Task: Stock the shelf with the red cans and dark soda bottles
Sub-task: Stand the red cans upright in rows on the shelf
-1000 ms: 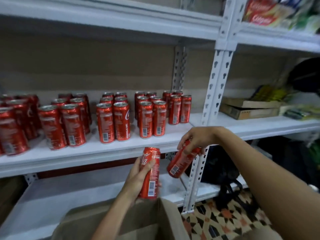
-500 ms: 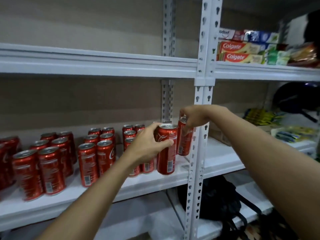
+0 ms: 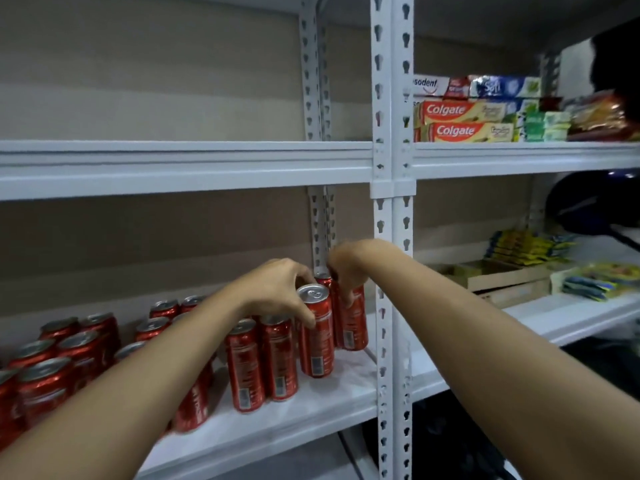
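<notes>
1. The cans look hard, smooth and a bit slippery, and, if they are full, a bit heavy. The round side near the top is a good place to hold.
2. The left hand (image 3: 277,289) is gripping one can (image 3: 317,336) standing on the shelf (image 3: 311,403).
3. The right hand (image 3: 346,268) is curling round another can (image 3: 353,323) just behind; its fingertips are blurry, so that hold is probably a grip.

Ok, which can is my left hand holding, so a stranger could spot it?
Find the white upright post, then the shelf of red cans left of it. Near that end, the left hand grips one can by its top; it stands forward of the right hand's can.
</notes>
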